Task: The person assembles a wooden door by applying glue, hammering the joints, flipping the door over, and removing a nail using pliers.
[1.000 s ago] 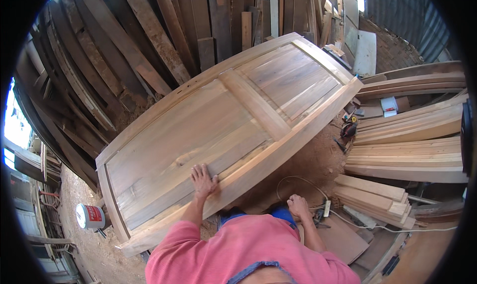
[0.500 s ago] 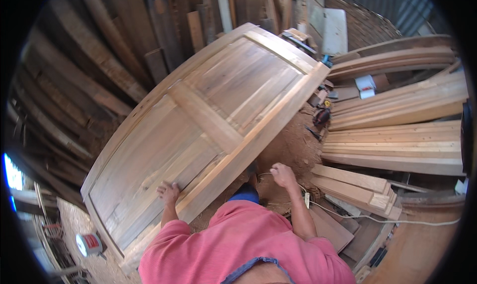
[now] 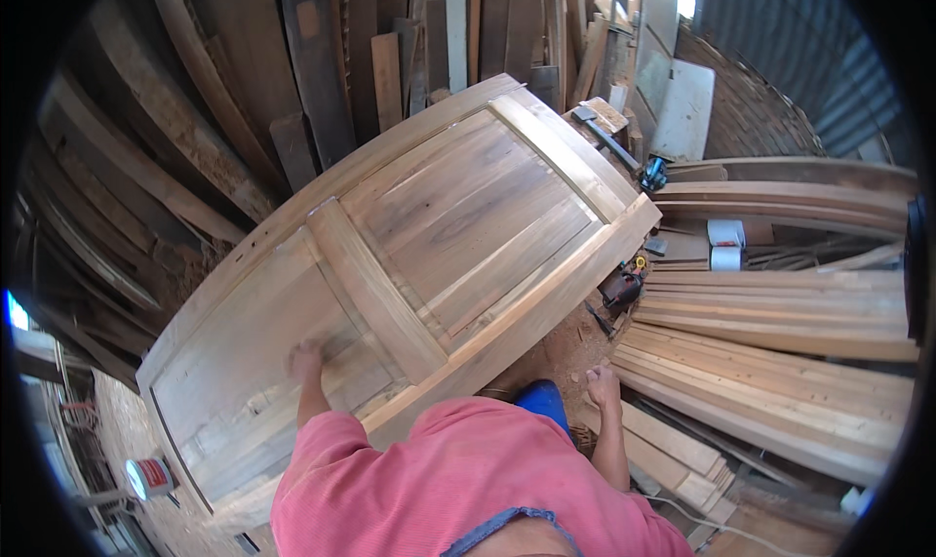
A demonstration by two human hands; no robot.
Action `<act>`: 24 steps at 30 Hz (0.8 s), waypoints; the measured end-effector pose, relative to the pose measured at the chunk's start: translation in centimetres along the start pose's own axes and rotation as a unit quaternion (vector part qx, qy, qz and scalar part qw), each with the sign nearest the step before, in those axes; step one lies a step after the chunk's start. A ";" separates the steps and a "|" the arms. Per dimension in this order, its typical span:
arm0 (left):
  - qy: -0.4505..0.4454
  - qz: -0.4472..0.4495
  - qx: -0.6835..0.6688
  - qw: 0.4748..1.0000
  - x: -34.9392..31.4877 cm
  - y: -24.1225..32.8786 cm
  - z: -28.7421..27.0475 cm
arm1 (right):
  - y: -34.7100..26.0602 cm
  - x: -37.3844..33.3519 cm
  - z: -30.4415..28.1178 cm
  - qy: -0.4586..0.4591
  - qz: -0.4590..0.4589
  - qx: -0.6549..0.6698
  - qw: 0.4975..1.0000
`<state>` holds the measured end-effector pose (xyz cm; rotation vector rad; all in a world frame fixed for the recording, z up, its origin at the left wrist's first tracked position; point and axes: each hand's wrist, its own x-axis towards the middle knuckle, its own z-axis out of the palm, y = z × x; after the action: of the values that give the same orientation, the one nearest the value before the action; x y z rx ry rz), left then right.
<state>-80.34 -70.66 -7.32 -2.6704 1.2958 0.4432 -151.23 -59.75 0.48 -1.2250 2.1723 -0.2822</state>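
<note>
A large panelled wooden door (image 3: pixel 375 298) lies slantwise in front of me, its near long edge close to my body. My left hand (image 3: pixel 305 359) is over the near-left panel of the door, at or just above its surface; motion smears its fingers. Off the door's right side, my right hand (image 3: pixel 604 384) is closed in a fist beside the stacked boards (image 3: pixel 751 386). Whether anything is inside that fist is hidden.
Planks lean upright along the back and left (image 3: pixel 322 79). Stacked lumber (image 3: pixel 780 308) fills the right. A dark power tool (image 3: pixel 621 289) sits by the door's right edge, and a blue-ended clamp (image 3: pixel 653 174) by its far corner. A white bucket (image 3: pixel 149 478) stands at lower left.
My left hand has slid slightly left and up across the panel and is now blurred. My right hand has moved right and lower, toward the boards. The view has shifted and turned.
</note>
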 end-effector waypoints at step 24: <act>-0.020 0.049 -0.036 0.998 -8.0 48.4 2.9 | -11.1 67.7 -21.7 0.078 0.052 -0.303 0.948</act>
<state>-123.61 -93.92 -7.33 -2.6491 1.4313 0.5625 -182.27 -124.42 -5.26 -1.4329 2.5514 0.3801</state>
